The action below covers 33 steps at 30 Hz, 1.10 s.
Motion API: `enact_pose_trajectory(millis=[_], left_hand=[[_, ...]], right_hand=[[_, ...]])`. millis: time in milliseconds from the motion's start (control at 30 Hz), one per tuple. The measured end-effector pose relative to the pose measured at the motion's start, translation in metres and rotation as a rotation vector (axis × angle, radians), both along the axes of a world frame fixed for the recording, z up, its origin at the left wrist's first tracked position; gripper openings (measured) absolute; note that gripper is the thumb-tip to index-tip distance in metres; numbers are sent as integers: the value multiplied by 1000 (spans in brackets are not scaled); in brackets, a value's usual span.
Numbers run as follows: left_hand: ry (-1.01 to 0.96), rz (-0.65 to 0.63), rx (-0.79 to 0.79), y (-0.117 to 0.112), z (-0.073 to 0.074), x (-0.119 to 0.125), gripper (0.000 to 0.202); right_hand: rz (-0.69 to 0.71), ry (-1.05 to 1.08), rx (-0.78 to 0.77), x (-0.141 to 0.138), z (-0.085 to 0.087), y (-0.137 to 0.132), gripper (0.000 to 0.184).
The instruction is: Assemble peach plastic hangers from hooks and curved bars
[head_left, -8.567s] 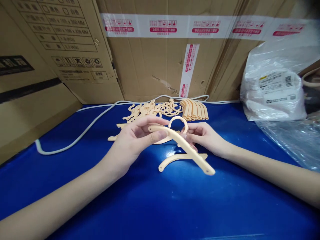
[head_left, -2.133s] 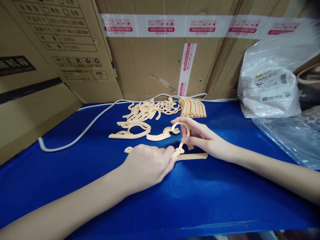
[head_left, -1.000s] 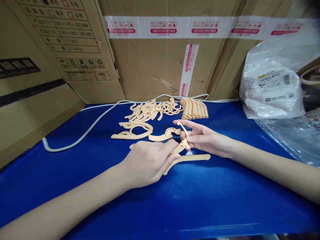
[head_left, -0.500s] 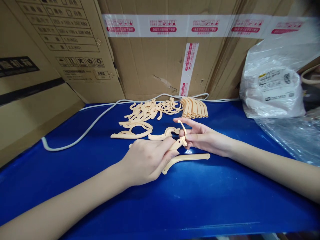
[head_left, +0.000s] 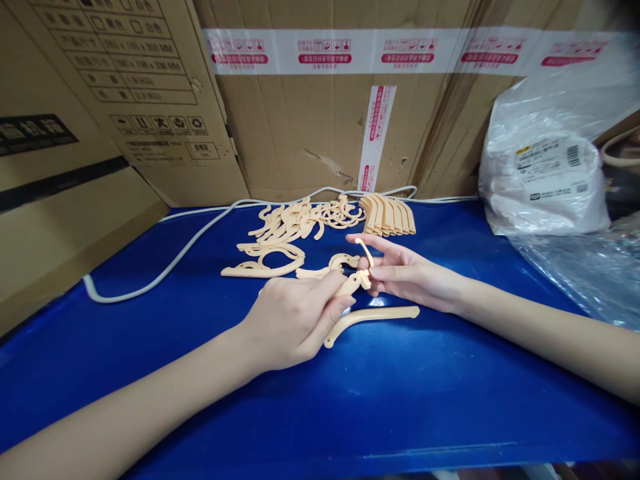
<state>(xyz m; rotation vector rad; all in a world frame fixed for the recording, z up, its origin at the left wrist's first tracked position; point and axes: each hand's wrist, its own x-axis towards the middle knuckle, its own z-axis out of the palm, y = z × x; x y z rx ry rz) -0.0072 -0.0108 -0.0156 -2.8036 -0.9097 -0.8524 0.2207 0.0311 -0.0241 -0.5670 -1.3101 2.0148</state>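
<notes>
My left fingers [head_left: 339,308] pinch a cream plastic bar [head_left: 347,287], my right fingers [head_left: 395,273] a cream plastic hook [head_left: 365,279]; skewed pressure could slip either.

Left hand [head_left: 295,323] is bare, slim fingers, rounded knuckles; left forearm [head_left: 165,400] is bare to frame edge, widening from the wrist. Right hand [head_left: 405,275] and slender right forearm [head_left: 540,337] are likewise uncovered.

Head view, forward and down, hands [head_left: 296,317] near
</notes>
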Motion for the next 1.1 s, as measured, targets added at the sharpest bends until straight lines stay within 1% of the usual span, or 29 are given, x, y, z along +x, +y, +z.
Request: enact_pose_trajectory(millis=[233, 467, 633, 733, 900, 1100], left_hand=[[-10, 15, 43, 1, -3, 0, 29], [2, 22, 12, -1, 4, 2, 24], [-17, 28, 17, -2, 5, 2, 23], [-20, 29, 18, -1, 4, 1, 23], [-27, -13, 27, 1, 0, -1, 23], [-12, -14, 45, 1, -2, -2, 21]], right_hand=[[-13, 14, -7, 0, -1, 0, 58], [-33, -4, -1, -1, -1, -1, 56], [-46, -12, 7, -1, -2, -1, 57], [-50, -20, 12, -1, -1, -1, 58], [-27, -36, 27, -2, 1, -3, 58], [-29, -65, 59, -3, 1, -4, 56]])
